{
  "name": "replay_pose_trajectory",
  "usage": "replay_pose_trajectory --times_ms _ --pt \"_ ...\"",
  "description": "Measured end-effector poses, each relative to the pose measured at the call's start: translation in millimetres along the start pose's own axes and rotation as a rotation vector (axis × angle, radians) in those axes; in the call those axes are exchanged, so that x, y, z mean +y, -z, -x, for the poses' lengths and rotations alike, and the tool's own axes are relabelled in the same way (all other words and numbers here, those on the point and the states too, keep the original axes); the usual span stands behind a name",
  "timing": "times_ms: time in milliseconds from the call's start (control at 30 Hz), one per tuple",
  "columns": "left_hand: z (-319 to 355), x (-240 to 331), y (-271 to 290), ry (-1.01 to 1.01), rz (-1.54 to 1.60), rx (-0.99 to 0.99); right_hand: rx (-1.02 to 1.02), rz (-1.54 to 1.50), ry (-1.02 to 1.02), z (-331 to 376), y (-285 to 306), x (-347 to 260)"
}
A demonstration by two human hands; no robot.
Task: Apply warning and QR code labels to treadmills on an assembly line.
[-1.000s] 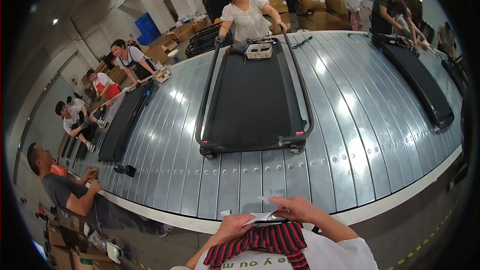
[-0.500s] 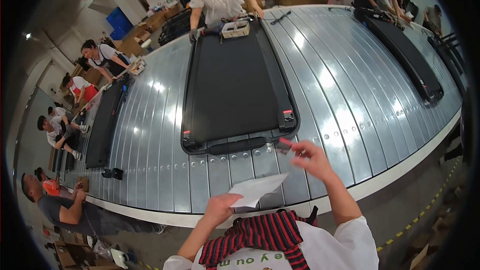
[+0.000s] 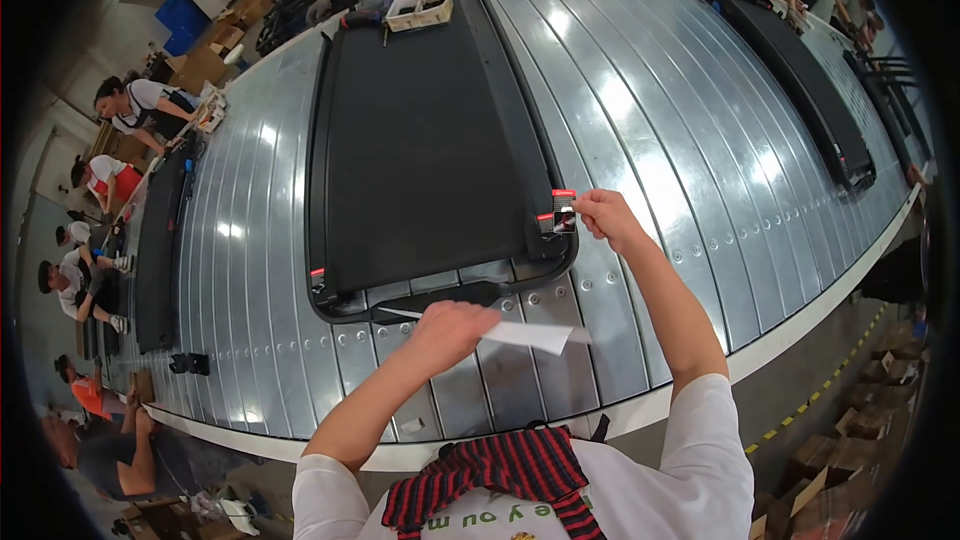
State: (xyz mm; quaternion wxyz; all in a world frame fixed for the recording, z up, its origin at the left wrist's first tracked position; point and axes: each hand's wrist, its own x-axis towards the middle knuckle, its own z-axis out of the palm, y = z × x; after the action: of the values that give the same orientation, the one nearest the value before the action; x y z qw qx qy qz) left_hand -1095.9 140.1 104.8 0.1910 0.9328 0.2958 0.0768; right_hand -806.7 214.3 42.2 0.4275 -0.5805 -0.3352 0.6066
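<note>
Right hand (image 3: pixel 600 215) pinching small red-and-white sticker (image 3: pixel 563 210) at black treadmill (image 3: pixel 430 130) corner; left hand (image 3: pixel 450 330), fingers closed, gripping white paper sheet (image 3: pixel 530 336) above metal desk (image 3: pixel 680 140).

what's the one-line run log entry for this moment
left hand: holds white sheet | right hand: holds small label at corner of black treadmill | surface: metal slat conveyor

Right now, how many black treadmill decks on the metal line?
3: the black treadmill deck in the centre, where the right hand holds a small sticker at its corner; one far left; one upper right. More may sit out of view.
</note>
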Motion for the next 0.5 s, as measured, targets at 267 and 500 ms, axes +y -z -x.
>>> replay_pose_trajectory --times_ms 267,500 --pt "-83.9 -62.6 -27.0 -0.048 -0.138 0.055 -0.075 0.025 -0.134 -69.9 -6.6 -1.8" --pt "-122.4 -88.6 -45.6 -0.072 -0.074 0.026 -0.108 0.031 -0.227 -89.7 -9.9 1.2"
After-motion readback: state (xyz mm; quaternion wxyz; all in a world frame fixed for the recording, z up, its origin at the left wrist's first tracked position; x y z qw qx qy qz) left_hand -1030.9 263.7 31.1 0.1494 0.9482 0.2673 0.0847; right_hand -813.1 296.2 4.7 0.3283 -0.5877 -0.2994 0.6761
